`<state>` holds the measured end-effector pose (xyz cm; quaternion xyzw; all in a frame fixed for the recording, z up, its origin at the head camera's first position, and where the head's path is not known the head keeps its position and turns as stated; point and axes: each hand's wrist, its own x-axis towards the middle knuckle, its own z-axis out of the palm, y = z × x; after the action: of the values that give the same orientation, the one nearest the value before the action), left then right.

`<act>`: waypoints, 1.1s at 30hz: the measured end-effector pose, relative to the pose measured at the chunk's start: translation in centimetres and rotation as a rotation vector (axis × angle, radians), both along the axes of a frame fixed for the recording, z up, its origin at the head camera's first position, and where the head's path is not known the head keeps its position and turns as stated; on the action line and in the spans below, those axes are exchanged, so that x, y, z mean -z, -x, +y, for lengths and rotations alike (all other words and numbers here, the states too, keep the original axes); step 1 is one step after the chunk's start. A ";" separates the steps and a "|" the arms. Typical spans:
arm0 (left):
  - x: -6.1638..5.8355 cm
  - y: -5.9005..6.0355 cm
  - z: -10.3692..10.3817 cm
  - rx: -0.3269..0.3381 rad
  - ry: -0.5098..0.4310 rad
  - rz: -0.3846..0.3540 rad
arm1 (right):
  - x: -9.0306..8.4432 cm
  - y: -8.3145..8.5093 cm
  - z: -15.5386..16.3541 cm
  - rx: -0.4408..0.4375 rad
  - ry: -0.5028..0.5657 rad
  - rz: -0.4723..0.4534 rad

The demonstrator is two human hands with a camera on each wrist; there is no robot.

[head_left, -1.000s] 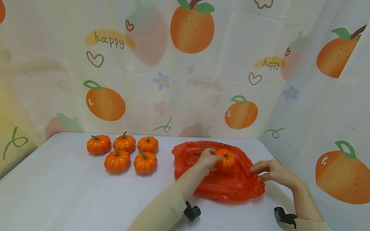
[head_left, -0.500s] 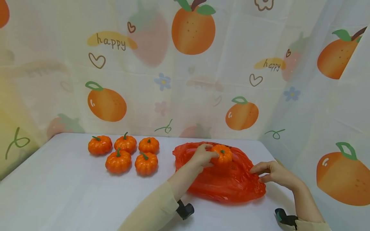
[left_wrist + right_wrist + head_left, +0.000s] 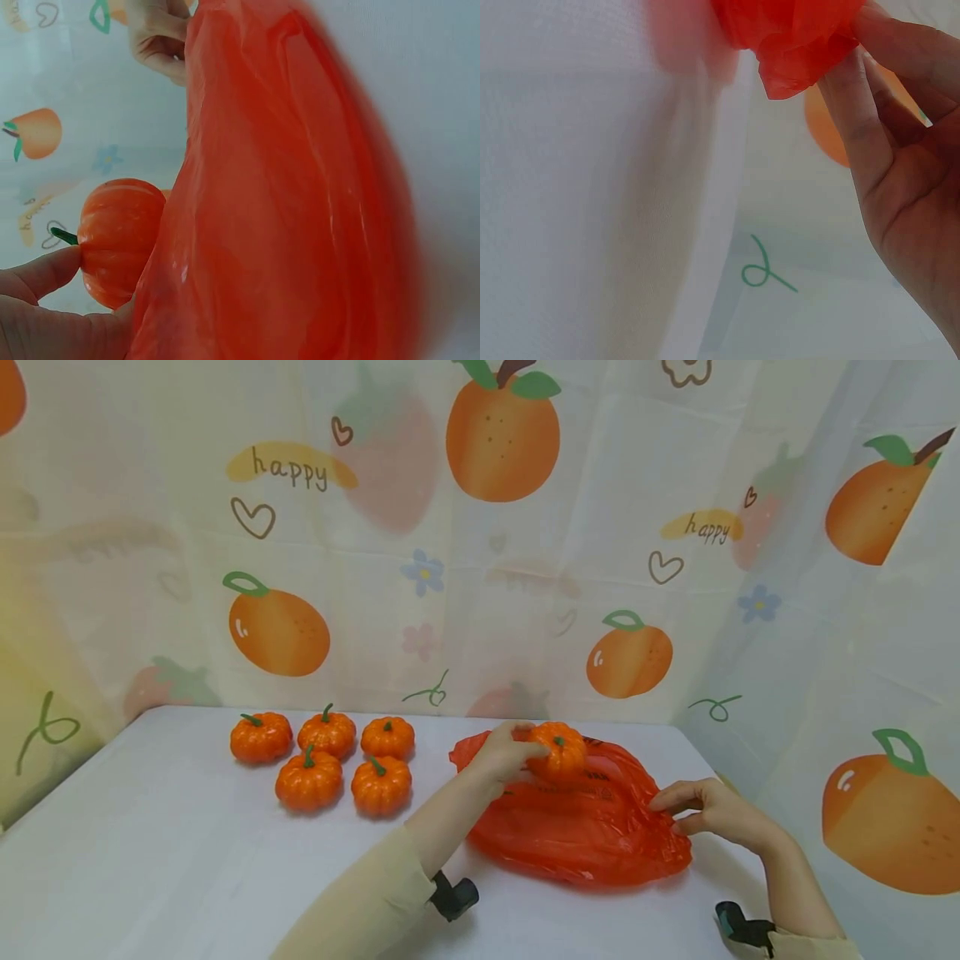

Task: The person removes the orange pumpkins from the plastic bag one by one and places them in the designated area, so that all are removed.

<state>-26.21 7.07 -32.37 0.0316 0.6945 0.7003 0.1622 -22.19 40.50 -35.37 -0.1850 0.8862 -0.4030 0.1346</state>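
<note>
A crumpled red plastic bag lies on the white table. My left hand grips a small orange pumpkin with a green stem, held just above the bag's far left part. The left wrist view shows this pumpkin beside the bag, my thumb against it. My right hand pinches the bag's right edge; in the right wrist view its fingers hold a fold of the bag.
Several more small orange pumpkins sit in a cluster on the table left of the bag. A curtain printed with oranges closes off the back and right side. The table's right edge runs close to my right hand.
My left hand has lifted the pumpkin up off the middle of the bag and carried it left and toward the back. My right hand has stayed on the bag's edge.
</note>
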 end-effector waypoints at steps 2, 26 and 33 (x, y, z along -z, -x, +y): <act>-0.3 0.0 -0.4 0.009 -0.001 0.014 | 0.0 0.0 0.1 -0.001 -0.002 0.007; -3.1 1.5 -7.9 -0.060 0.005 0.030 | -0.2 -0.2 -0.4 -0.005 0.006 -0.023; -4.0 1.8 -10.8 -0.103 0.015 0.036 | 0.0 0.0 -0.3 -0.026 -0.003 0.010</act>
<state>-27.96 -3.72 -28.35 0.0071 0.7033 0.7017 0.1138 -22.17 40.18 -35.35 -0.1981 0.8850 -0.3989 0.1356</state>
